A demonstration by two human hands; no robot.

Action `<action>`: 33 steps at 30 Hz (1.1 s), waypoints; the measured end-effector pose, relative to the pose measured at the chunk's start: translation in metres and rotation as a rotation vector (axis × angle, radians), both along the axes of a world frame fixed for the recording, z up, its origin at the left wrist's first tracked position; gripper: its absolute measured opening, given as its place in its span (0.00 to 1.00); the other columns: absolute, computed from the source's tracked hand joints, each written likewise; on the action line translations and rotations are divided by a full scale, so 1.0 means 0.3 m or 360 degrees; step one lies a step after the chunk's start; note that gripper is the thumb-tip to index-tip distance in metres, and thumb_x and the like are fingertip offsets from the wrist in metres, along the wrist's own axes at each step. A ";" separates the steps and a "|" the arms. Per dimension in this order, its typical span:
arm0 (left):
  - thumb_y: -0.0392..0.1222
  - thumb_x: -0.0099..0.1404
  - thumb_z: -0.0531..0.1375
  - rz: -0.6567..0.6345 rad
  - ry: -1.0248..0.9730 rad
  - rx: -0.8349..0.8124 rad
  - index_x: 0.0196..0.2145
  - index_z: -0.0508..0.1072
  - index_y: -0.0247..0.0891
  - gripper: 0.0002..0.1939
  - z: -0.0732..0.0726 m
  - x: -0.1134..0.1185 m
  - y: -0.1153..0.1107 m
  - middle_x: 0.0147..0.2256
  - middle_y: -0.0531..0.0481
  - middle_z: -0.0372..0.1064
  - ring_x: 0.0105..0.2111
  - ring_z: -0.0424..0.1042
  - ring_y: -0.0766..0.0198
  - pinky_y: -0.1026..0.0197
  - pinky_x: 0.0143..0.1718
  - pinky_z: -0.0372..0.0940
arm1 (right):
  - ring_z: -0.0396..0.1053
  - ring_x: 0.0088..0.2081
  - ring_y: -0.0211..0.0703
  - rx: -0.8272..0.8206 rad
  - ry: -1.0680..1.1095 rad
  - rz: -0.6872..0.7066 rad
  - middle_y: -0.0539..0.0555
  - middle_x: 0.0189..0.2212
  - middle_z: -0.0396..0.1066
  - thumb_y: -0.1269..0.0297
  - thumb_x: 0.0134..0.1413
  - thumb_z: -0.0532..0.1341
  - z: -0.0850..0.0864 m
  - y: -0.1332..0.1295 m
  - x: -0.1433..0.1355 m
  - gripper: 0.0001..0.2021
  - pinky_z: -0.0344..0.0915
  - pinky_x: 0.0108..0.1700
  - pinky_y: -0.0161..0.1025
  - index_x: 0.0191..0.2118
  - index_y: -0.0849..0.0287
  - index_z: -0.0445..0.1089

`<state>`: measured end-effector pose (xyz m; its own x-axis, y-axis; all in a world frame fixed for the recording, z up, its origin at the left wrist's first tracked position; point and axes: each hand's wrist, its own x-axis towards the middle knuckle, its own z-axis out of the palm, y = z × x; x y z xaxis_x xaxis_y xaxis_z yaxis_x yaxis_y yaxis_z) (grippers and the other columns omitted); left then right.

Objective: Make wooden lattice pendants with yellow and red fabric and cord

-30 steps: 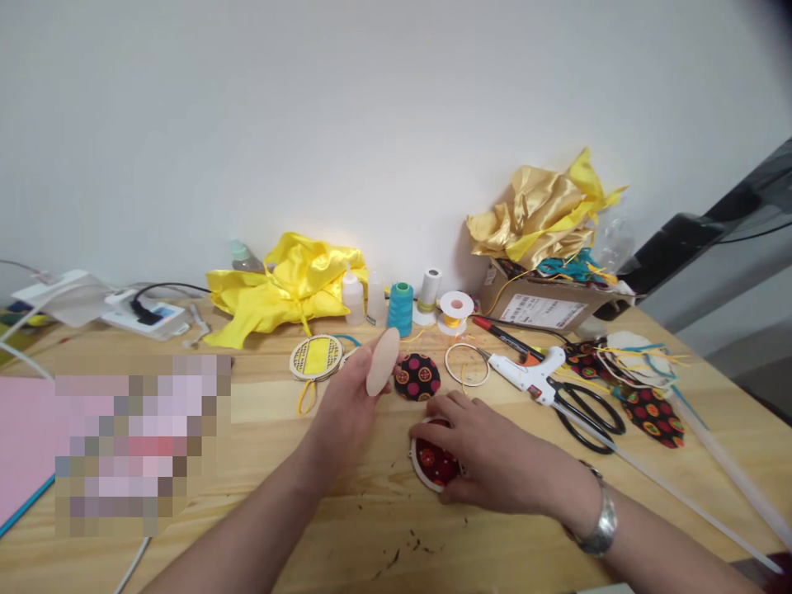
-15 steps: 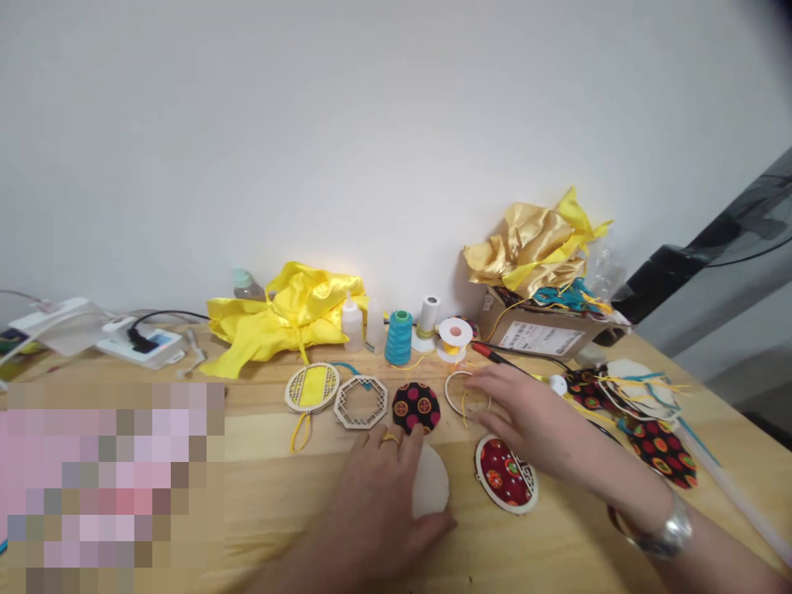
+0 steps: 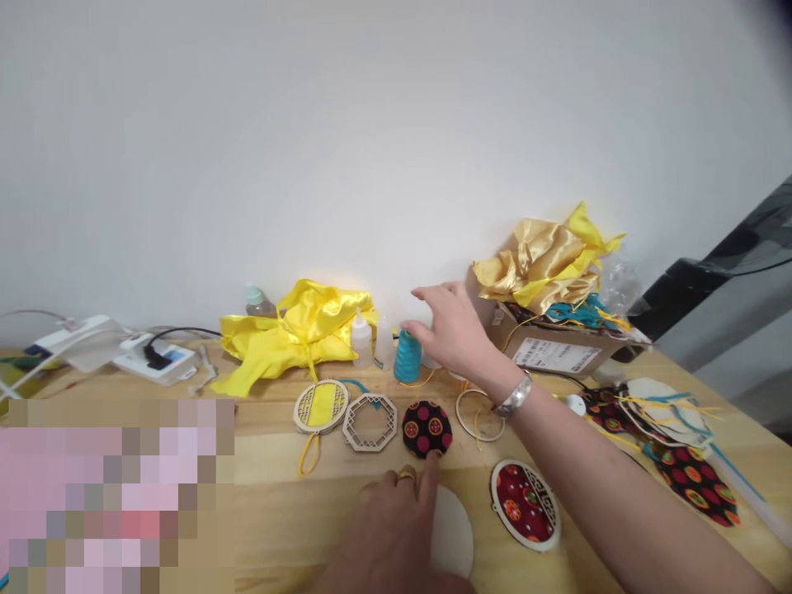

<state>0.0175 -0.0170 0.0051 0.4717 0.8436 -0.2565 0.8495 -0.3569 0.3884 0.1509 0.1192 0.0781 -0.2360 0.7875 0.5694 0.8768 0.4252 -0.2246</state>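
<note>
My left hand [image 3: 396,524] rests low over the table, palm down. Its index finger stretches to the near edge of a round black disc [image 3: 426,429] with red and orange patterns. A plain white disc [image 3: 453,532] lies partly under the same hand. Further back, my right hand [image 3: 449,326] reaches across to the teal thread cone [image 3: 407,359], its thumb and fingers apart by the cone's top and nothing gripped. A thin wooden ring [image 3: 461,417] with yellow cord sits beside my right wrist. Near that forearm lies a wooden-framed red patterned roundel [image 3: 523,505].
Left of the black disc are an octagonal lattice frame [image 3: 348,425] and a round yellow-backed frame [image 3: 322,407]. Behind them are yellow satin [image 3: 297,330] and a squeeze bottle [image 3: 361,340]. A cardboard box [image 3: 557,351] heaped with cloth stands right; power strips [image 3: 154,361] lie left.
My right hand has moved from above the wooden ring, back and left to the teal thread cone. My left index finger now points out straighter at the black disc. The view has shifted slightly.
</note>
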 end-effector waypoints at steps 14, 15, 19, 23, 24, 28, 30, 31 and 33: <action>0.66 0.47 0.60 -0.0063 -0.0210 0.0109 0.62 0.56 0.34 0.51 -0.007 -0.016 -0.014 0.42 0.32 0.72 0.40 0.71 0.39 0.43 0.40 0.65 | 0.60 0.45 0.56 -0.0177 -0.0098 0.0017 0.63 0.35 0.67 0.72 0.49 0.57 -0.012 0.089 -0.163 0.18 0.57 0.43 0.51 0.48 0.66 0.64; 0.66 0.48 0.59 -0.0065 -0.0237 0.0151 0.61 0.57 0.34 0.49 -0.014 -0.021 -0.016 0.42 0.32 0.72 0.39 0.71 0.40 0.43 0.39 0.65 | 0.60 0.46 0.56 -0.0175 -0.0076 0.0000 0.63 0.36 0.67 0.72 0.49 0.56 0.006 0.085 -0.156 0.20 0.57 0.44 0.51 0.50 0.66 0.63; 0.55 0.60 0.55 0.0233 -0.0558 0.0620 0.56 0.60 0.35 0.31 -0.030 -0.041 -0.004 0.51 0.32 0.64 0.50 0.65 0.42 0.44 0.48 0.61 | 0.59 0.50 0.55 -0.0011 0.0119 -0.0022 0.59 0.37 0.68 0.69 0.49 0.58 0.136 0.001 -0.073 0.27 0.58 0.48 0.52 0.57 0.66 0.57; 0.47 0.61 0.57 0.0676 -0.1089 0.0882 0.59 0.50 0.36 0.32 -0.012 -0.055 0.035 0.58 0.34 0.51 0.58 0.53 0.47 0.47 0.54 0.56 | 0.66 0.46 0.49 0.0112 0.0235 0.0174 0.51 0.36 0.69 0.67 0.48 0.59 0.238 -0.168 0.044 0.28 0.62 0.48 0.50 0.57 0.61 0.55; 0.48 0.60 0.58 0.0664 -0.1174 0.0797 0.60 0.49 0.38 0.35 -0.006 -0.057 0.043 0.58 0.36 0.52 0.57 0.54 0.48 0.48 0.51 0.58 | 0.67 0.45 0.48 0.0052 0.0223 0.0219 0.50 0.35 0.69 0.67 0.47 0.61 0.243 -0.212 0.063 0.30 0.63 0.48 0.49 0.58 0.61 0.56; 0.47 0.57 0.62 0.0269 -0.1419 0.0342 0.60 0.51 0.41 0.37 0.010 -0.060 0.041 0.59 0.41 0.55 0.55 0.58 0.49 0.51 0.50 0.59 | 0.70 0.42 0.45 -0.0237 0.0224 0.0424 0.52 0.37 0.71 0.69 0.49 0.61 0.191 -0.345 0.087 0.28 0.67 0.46 0.45 0.58 0.58 0.57; 0.45 0.59 0.60 0.0101 -0.1418 0.0053 0.54 0.62 0.41 0.26 0.012 -0.057 0.028 0.50 0.43 0.66 0.48 0.66 0.52 0.53 0.46 0.62 | 0.71 0.41 0.44 -0.0414 0.0276 0.0467 0.51 0.39 0.72 0.68 0.51 0.61 0.144 -0.383 0.089 0.27 0.68 0.46 0.44 0.58 0.55 0.57; 0.45 0.60 0.59 0.0075 -0.1410 -0.0068 0.49 0.67 0.40 0.19 0.011 -0.054 0.023 0.44 0.45 0.70 0.43 0.69 0.53 0.55 0.42 0.64 | 0.71 0.42 0.44 -0.0477 0.0319 0.0469 0.51 0.39 0.72 0.67 0.51 0.61 0.120 -0.398 0.094 0.28 0.68 0.47 0.45 0.59 0.54 0.55; 0.45 0.62 0.57 0.0123 -0.1439 -0.0222 0.42 0.71 0.40 0.11 0.005 -0.048 0.017 0.37 0.48 0.73 0.38 0.71 0.56 0.58 0.37 0.65 | 0.70 0.45 0.46 -0.0523 0.0380 0.0417 0.52 0.42 0.71 0.63 0.51 0.63 0.065 -0.432 0.120 0.32 0.67 0.49 0.46 0.61 0.52 0.51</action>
<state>0.0032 -0.0119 0.0066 0.4857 0.8704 0.0809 0.2210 -0.2118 0.9520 0.1869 -0.0103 0.0977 -0.3435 0.8664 0.3625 0.6573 0.4975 -0.5661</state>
